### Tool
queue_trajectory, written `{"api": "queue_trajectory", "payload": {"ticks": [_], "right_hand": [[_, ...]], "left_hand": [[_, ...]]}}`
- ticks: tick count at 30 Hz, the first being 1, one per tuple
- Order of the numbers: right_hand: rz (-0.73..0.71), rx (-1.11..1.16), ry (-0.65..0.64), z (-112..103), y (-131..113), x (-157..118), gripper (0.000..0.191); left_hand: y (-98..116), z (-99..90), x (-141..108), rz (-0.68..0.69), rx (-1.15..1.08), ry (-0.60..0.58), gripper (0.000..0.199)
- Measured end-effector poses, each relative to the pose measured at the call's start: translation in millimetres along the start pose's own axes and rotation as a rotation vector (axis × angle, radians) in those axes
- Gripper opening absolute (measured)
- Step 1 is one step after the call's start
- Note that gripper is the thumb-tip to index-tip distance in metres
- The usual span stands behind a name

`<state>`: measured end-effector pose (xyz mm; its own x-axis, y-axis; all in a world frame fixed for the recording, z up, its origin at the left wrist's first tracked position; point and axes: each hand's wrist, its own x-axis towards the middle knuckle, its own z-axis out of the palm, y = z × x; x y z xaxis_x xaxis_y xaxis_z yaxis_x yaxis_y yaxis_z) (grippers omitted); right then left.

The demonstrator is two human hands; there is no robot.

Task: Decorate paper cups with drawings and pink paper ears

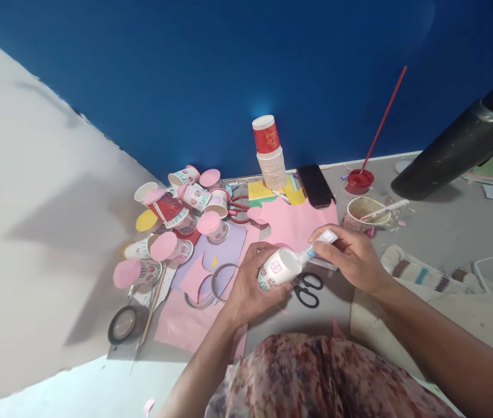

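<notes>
My left hand is wrapped around a small white paper cup, tilted so its opening faces right. A pink window and flowers over green grass are drawn on the cup's side. In my right hand is a small white glue tube, pinched between thumb and fingers. The tube's tip is at the cup's rim; whether glue is coming out cannot be made out. Black-handled scissors lie below the hands. Behind them is a cut pink sheet.
Decorated cups with pink discs crowd the left. A cup stack and a black phone are by the blue wall. Tape lies front left. At right are a tub, a red pot and a black cylinder.
</notes>
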<state>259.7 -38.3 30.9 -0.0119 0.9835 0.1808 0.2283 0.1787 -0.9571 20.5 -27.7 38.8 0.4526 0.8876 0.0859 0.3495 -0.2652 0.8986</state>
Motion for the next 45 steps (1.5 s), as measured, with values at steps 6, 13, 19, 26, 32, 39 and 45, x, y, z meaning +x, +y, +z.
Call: {"api": "queue_trajectory", "payload": {"ticks": [6, 13, 19, 26, 32, 39, 45], "right_hand": [[-0.17, -0.144, 0.058, 4.2, -9.1, -0.8, 0.012], [-0.184, -0.191, 0.014, 1.3, -15.3, -0.6, 0.014], [-0.229, -0.147, -0.051, 2.3, -16.0, -5.5, 0.016], [-0.3, -0.162, -0.045, 4.8, -17.6, -5.3, 0.012], [-0.267, -0.165, 0.038, 3.6, -17.3, -4.9, 0.01], [-0.205, -0.129, 0.042, 3.1, -17.8, -5.3, 0.013], [-0.143, -0.179, 0.087, 1.0, -16.3, -2.0, 0.013]], "left_hand": [[-2.6, -1.4, 0.2, -0.03, -0.016, 0.014, 0.05], [-7.2, -1.4, -0.6, -0.053, 0.004, 0.064, 0.047], [-5.3, -1.4, 0.9, -0.093, 0.019, 0.019, 0.049], [-0.5, 4.6, -0.5, -0.048, 0.023, -0.088, 0.049], [3.2, 7.6, -0.1, 0.034, -0.034, -0.137, 0.053], [4.0, 8.2, -0.2, 0.045, -0.043, -0.148, 0.05], [-0.2, 7.5, -1.3, 0.016, -0.071, -0.077, 0.048]]}}
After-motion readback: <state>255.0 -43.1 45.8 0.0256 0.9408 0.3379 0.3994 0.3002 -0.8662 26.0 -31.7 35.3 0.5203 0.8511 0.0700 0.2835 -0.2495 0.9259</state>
